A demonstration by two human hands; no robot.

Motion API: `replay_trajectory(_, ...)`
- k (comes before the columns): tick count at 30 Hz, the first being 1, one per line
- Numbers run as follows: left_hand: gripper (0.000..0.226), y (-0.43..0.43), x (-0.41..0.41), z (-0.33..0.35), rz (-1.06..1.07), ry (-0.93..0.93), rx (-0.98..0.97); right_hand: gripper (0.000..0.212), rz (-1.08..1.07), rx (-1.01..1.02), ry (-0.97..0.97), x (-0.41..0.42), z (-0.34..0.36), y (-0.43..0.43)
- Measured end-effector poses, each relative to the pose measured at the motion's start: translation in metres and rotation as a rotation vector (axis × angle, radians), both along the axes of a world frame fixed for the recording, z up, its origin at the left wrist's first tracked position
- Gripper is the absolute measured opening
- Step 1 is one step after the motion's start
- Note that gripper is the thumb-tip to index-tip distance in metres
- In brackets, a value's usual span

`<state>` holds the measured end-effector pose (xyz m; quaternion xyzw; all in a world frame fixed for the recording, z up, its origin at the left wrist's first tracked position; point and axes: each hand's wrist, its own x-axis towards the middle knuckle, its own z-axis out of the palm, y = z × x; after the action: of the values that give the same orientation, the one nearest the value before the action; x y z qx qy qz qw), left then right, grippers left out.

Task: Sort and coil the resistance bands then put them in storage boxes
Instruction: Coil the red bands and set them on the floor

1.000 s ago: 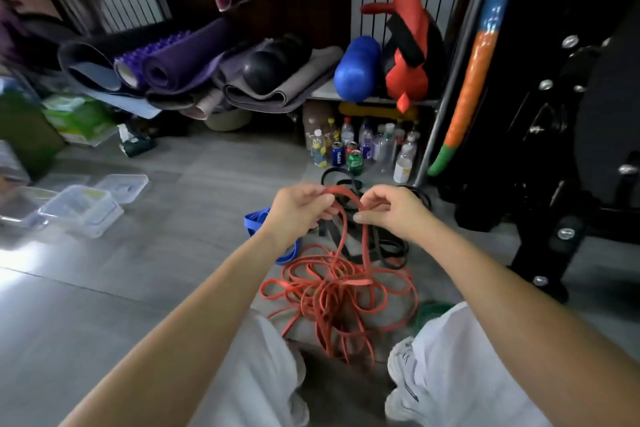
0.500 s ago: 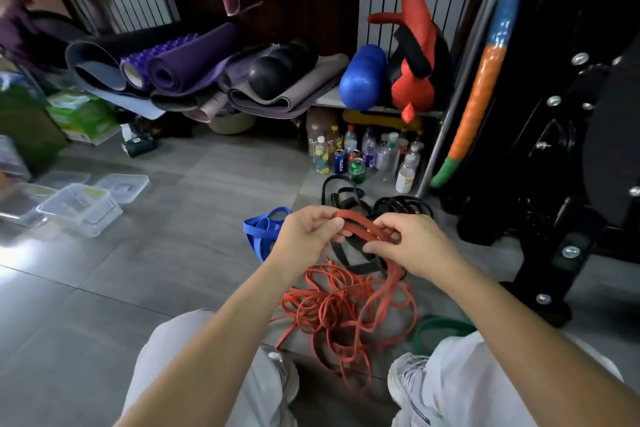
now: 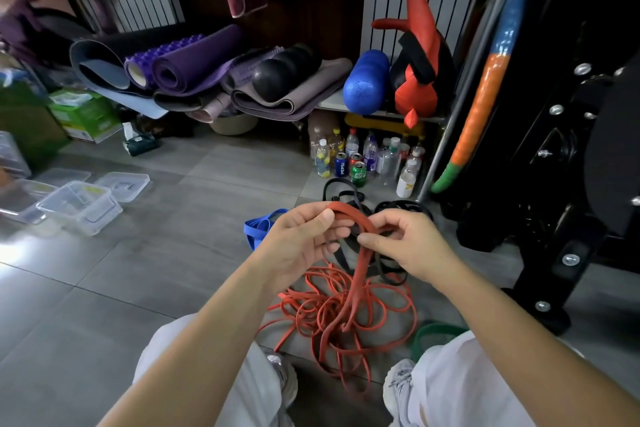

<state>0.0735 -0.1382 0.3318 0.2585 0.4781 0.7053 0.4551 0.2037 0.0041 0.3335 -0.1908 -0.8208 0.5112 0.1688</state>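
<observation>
clearly legible, "pepsi" marks a blue can (image 3: pixel 341 166) beyond both hands.

Person is wearing loose white trousers (image 3: pixel 460 388), fabric creasing over both legs at 5 and 7 o'clock. Feet are wearing white-grey mesh sneakers: left sneaker (image 3: pixel 284 378) peeking out at 6 o'clock, right sneaker (image 3: pixel 398 388) showing grey laces at 5 o'clock. Forearms are running bare to the left hand (image 3: pixel 304 243) and right hand (image 3: pixel 412 246).
</observation>
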Motion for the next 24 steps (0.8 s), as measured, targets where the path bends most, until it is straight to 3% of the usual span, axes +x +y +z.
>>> replay_trajectory(3, 0.025, -0.004, -0.002, 0.011, -0.036, 0.03, -0.031, 0.017, 0.026, -0.304, 0.097, 0.005, 0.008, -0.007)
replay_trajectory(5, 0.022, -0.006, -0.002, 0.016, -0.004, 0.116, -0.11, 0.019, 0.027, -0.307, 0.104, 0.007, 0.011, -0.008)
replay_trajectory(6, 0.018, -0.006, -0.001, 0.018, 0.04, 0.241, -0.181, 0.021, 0.013, -0.265, 0.097, 0.007, 0.012, -0.007)
replay_trajectory(8, 0.021, -0.007, 0.002, 0.017, 0.17, 0.698, -0.371, 0.025, -0.038, -0.105, 0.045, 0.01, 0.01, -0.005)
replay_trajectory(11, 0.055, -0.002, 0.009, 0.01, 0.166, 1.309, -0.443, 0.024, -0.046, 0.207, -0.121, 0.013, 0.002, -0.006)
replay_trajectory(12, 0.053, 0.002, 0.012, 0.007, 0.096, 1.436, -0.449, 0.024, -0.029, 0.241, -0.14, 0.015, 0.0, -0.008)
replay_trajectory(14, 0.025, 0.009, 0.018, 0.0, 0.0, 1.57, -0.483, 0.024, -0.01, 0.208, -0.132, 0.017, -0.001, -0.01)
replay_trajectory(16, 0.009, 0.013, 0.02, -0.008, 0.008, 1.475, -0.493, 0.023, -0.025, 0.148, -0.11, 0.018, -0.001, -0.01)
replay_trajectory(21, 0.011, 0.016, 0.02, -0.011, -0.034, 0.851, -0.465, 0.026, -0.087, 0.076, -0.072, 0.022, -0.001, -0.005)
replay_trajectory(24, 0.01, 0.013, 0.018, -0.004, -0.037, 0.67, -0.396, 0.024, -0.105, 0.091, -0.072, 0.026, 0.0, 0.001)
